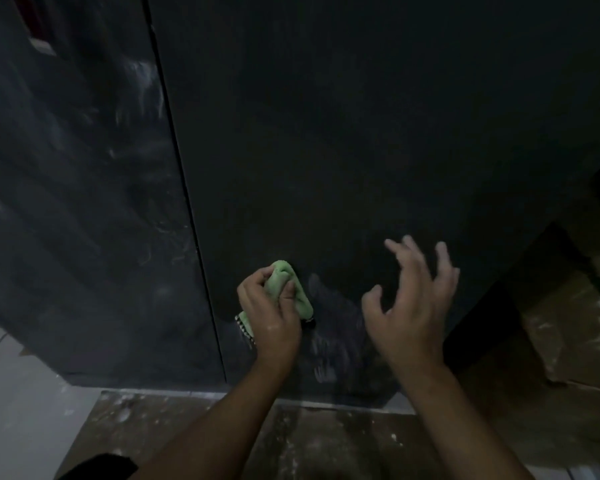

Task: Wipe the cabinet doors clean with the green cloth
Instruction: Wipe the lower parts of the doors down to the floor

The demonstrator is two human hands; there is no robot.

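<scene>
Two hands low on the dark cabinet door (361,150)
Left hand (274,317) grips the bunched green cloth (291,289) against it; right hand (413,306) spread wide, holding nothing.

Pale green cloth (289,285) with black-and-white checked edging — dark charcoal cabinet doors (343,140), whitish smears.

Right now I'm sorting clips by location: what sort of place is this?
Likely a room under renovation: tall dark cabinet doors streaked with whitish dust, and a brown floor spattered white.
</scene>
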